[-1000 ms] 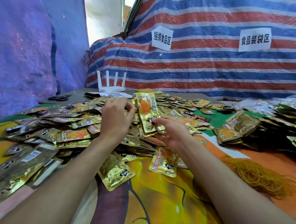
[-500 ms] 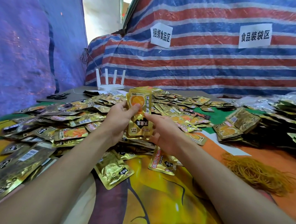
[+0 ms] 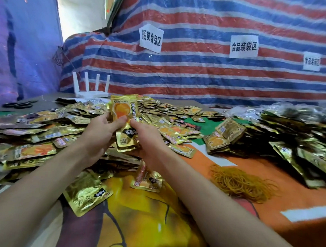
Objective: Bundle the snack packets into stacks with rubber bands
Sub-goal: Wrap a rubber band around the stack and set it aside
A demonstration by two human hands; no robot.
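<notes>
Gold pkts point(image 3: 123, 111); sign 捆绑食品区 point(image 3: 151, 38), sign 食品装袋区 point(image 3: 243, 46)

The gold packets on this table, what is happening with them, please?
A person is collecting snack packets into a small stack, held upright between both hands above the loose heap. The left hand grips its left side with the thumb on the front, and the right hand holds the right edge. I see no rubber band around it yet. The pile of rubber bands lies untouched on the cloth to the right.
</notes>
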